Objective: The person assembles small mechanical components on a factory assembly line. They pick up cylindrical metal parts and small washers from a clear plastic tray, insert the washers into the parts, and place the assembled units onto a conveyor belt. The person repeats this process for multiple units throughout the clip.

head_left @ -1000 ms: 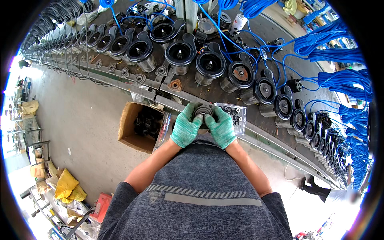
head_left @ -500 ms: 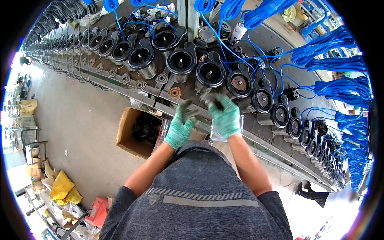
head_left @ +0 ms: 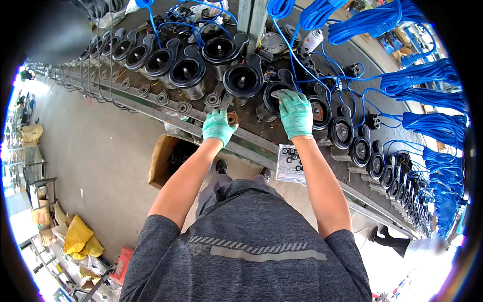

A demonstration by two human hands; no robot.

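Observation:
My gloved left hand (head_left: pixel 218 129) is at the bench's front edge, its fingers closed round a brown flange plate (head_left: pixel 232 118). To its right, my gloved right hand (head_left: pixel 297 115) reaches over a black-rimmed metal motor housing (head_left: pixel 266 108). Its fingers are bent together at the rim; what they hold, if anything, is hidden. Left of that stands another open housing (head_left: pixel 242 79) with a shaft in its middle. A similar housing (head_left: pixel 320 111) with a brown plate inside is partly behind my right hand. Below my right wrist is a clear plastic box (head_left: pixel 290 163) of small black rings.
Rows of housings (head_left: pixel 187 73) run both ways along the bench, with grey flange plates (head_left: pixel 183 107) along its front. Bundled blue cables (head_left: pixel 427 75) hang at the right. A cardboard box (head_left: pixel 160 160) stands on the floor. A metal post (head_left: pixel 250 25) rises behind. Another person's leg (head_left: pixel 395 245) shows lower right.
Both hands have moved forward from in front of my body, the left to the brown flange plate, the right over a housing. The plastic box has come into fuller view.

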